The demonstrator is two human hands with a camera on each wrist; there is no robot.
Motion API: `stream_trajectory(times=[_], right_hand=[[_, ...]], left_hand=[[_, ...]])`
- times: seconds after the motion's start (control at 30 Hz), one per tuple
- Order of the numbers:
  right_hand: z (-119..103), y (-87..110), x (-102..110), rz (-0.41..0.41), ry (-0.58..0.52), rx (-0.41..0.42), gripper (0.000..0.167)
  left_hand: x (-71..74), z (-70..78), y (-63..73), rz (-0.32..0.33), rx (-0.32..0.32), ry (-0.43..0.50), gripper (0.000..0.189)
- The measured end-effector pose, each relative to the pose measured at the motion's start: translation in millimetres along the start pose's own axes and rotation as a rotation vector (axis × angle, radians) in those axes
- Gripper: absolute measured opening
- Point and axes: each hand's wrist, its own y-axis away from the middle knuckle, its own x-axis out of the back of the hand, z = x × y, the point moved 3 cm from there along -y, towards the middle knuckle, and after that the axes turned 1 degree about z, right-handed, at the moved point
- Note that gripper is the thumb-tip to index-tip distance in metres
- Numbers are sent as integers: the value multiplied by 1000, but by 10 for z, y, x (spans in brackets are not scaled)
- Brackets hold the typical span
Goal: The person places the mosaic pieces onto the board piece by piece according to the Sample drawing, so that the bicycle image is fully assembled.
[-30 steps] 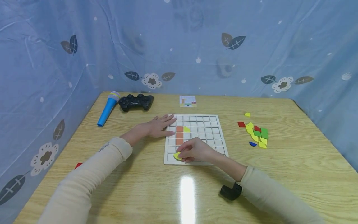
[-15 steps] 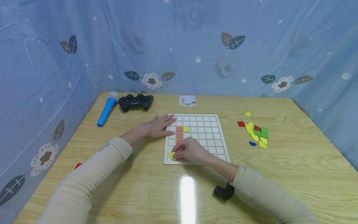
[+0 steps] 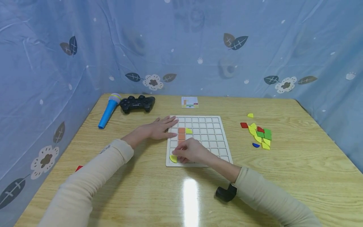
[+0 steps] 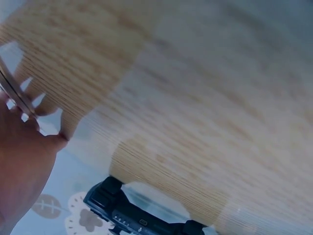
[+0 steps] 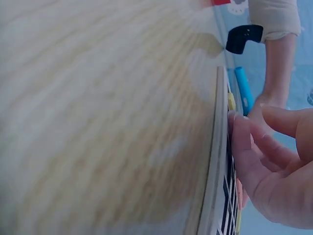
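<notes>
A white grid board (image 3: 212, 137) lies on the table. My left hand (image 3: 158, 129) rests with spread fingers on its left edge; the left wrist view has this hand (image 4: 24, 156) at its left side. In the near left corner cell lies a yellow quarter-round tile (image 3: 173, 159). My right hand (image 3: 192, 150) is bent over the board, fingertips right at that tile's edge. Thumb and forefinger stand apart in the right wrist view, with the yellow tile (image 5: 231, 101) just past the fingertip. Orange square tiles (image 3: 181, 137) and another yellow tile (image 3: 188, 130) sit in cells farther up.
Several red, yellow and green tiles (image 3: 260, 134) lie on the right, with a blue half-round tile (image 3: 256, 145). A small pattern card (image 3: 189, 102) lies behind the board. A black game controller (image 3: 137, 103) and a blue toy microphone (image 3: 109, 110) are at back left.
My right hand moved left with the yellow tile, set it in the corner cell and loosened its pinch. The left hand stayed on the board's edge.
</notes>
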Motion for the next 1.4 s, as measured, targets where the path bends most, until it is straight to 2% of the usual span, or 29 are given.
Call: stream_trajectory(times=[0.13,0.37,0.5,0.77,1.03,1.17,1.4], right_hand=[[-3,11,29,-9,-40,-35,22],[-53,55,-23,-261,-214,10,42],[-60,71,-21,-296,-239,26,48],[2,83,111,-301,-230,12,50],[257,97,392,-288,-259,16,50],[419,137,601,-258,-290,14,51],[694,277,1022,-144,-381,-7,51]], left_hand=[[0,2,4,4,-5,-1,75],[-9,3,-6,9,-7,-14,73],[-11,2,-3,12,-6,-20,74],[2,12,10,13,-2,-14,74],[-12,-7,10,-1,3,1,75],[-9,-6,8,2,-8,-1,74],[3,2,19,-1,-16,5,75]])
